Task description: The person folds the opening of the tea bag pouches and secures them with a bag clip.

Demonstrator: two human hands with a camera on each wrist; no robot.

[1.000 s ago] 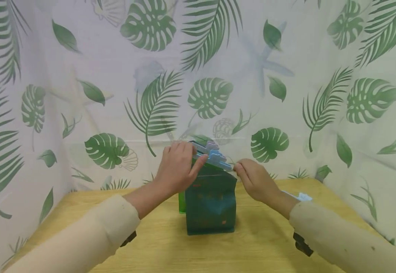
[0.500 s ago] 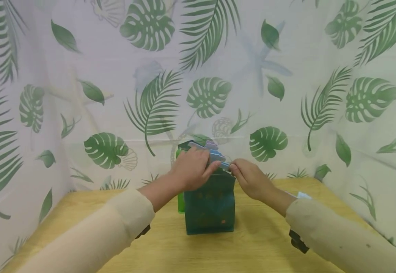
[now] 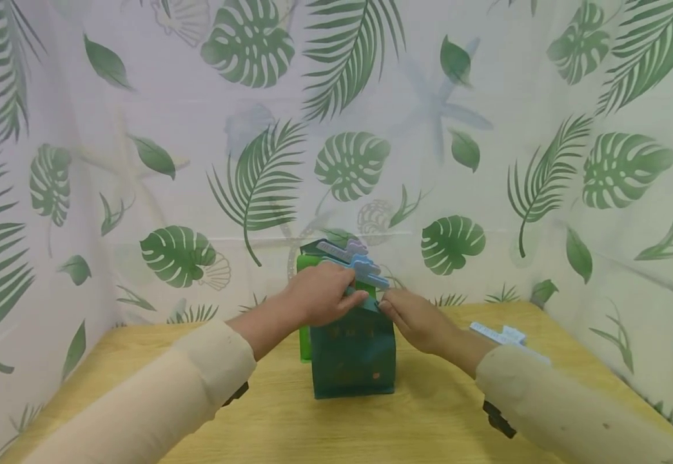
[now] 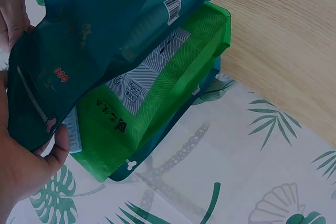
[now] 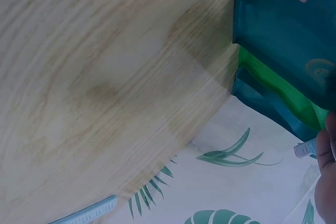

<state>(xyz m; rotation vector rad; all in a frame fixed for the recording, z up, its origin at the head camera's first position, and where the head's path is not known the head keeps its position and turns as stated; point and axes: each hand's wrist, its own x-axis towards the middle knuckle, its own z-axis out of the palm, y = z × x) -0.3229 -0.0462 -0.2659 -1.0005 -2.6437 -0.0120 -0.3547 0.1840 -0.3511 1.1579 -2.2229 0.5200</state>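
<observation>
A dark teal pouch [image 3: 352, 364] stands upright on the table in the head view, its top edge between both hands. My left hand [image 3: 321, 295] pinches that edge toward the left, the thumb on the near side. At the top right corner, my right hand [image 3: 414, 317] pinches the same pouch. Just behind is a green pouch [image 4: 173, 77] with a light blue sealing clip [image 3: 371, 274] along its top. Farther back stands another dark teal pouch [image 3: 315, 247], bearing a pale purple sealing clip [image 3: 342, 249]. The left wrist view shows the front pouch's top leaning over the left fingers.
Another light blue sealing clip [image 3: 505, 335] lies on the wooden table [image 3: 255, 412] to the right, partly behind the right forearm. A leaf-patterned cloth [image 3: 336, 96] hangs close behind the pouches and along both sides.
My left hand has moved right and slightly down, onto the front pouch's top edge. My right hand has shifted down and left from the blue clip's end to the pouch corner.
</observation>
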